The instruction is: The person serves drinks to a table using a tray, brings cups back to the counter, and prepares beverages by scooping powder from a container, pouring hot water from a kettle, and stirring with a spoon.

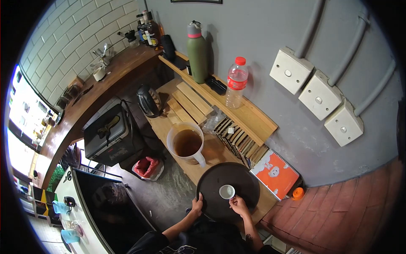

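Observation:
A round dark brown tray [220,175] lies at the front end of the wooden bench. My left hand [196,205] grips its left rim, with the thumb over the edge. Over the tray's front half, my right hand [240,206] pinches a small white cup [227,191] by its near side. The cup is upright and looks pale inside; I cannot tell whether it touches the tray. Just beyond the tray stands a large translucent pitcher [197,159] of brown liquid, its handle pointing toward the tray.
Books [232,137] line the wall side, beside an orange notebook [275,174]. On the narrow shelf [253,122] stand a green flask [196,55] and a plastic bottle [236,84]. A black kettle [148,101] is farther back. A red-lined bin [148,167] and black cooler box [111,135] are left.

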Tool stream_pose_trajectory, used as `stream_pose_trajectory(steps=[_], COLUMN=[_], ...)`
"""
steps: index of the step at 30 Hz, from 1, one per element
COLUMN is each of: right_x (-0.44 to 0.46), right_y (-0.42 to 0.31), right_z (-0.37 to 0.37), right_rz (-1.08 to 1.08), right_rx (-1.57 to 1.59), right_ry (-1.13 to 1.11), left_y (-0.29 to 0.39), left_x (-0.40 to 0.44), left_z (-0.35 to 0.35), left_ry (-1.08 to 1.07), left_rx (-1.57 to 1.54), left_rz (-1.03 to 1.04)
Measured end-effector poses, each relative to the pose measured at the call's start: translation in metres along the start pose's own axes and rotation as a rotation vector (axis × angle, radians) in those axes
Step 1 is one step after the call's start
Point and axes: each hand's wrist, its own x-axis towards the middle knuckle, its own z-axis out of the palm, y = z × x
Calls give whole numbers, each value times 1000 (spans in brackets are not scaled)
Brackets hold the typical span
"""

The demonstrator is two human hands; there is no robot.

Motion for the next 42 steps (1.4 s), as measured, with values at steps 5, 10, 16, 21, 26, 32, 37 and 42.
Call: stream_pose_trajectory(steps=[5,10,16,21,26,32,37,42], right_x=[10,16,9,-19,-55,-149,-240,-307], right_y=[-9,-9,-16,-67,-124,-168,-160,-152], right_z=[-7,-8,27,100,213,357,465,545], right_rz=[212,184,-27,-238,-383,-724,-869,-772], right_rx=[73,-67,-466,-533,-595,-584,-531,-449], right_ry=[-67,-155,-88,-187,-526,-971,-1365,-1731], left_y=[-16,-31,-22,-19,2,-37,-61,-110], left_x=[26,25,-10,-42,-116,-194,-304,-365], left_z=[-17,-32,-66,-132,-235,-390,-468,-516], left_ry=[-124,-163,-183,-204,-174,228,744,1147], left_rx=[123,218,345,226,82,31,173,158], left_rz=[-104,150,218,361,592,898,1024,957])
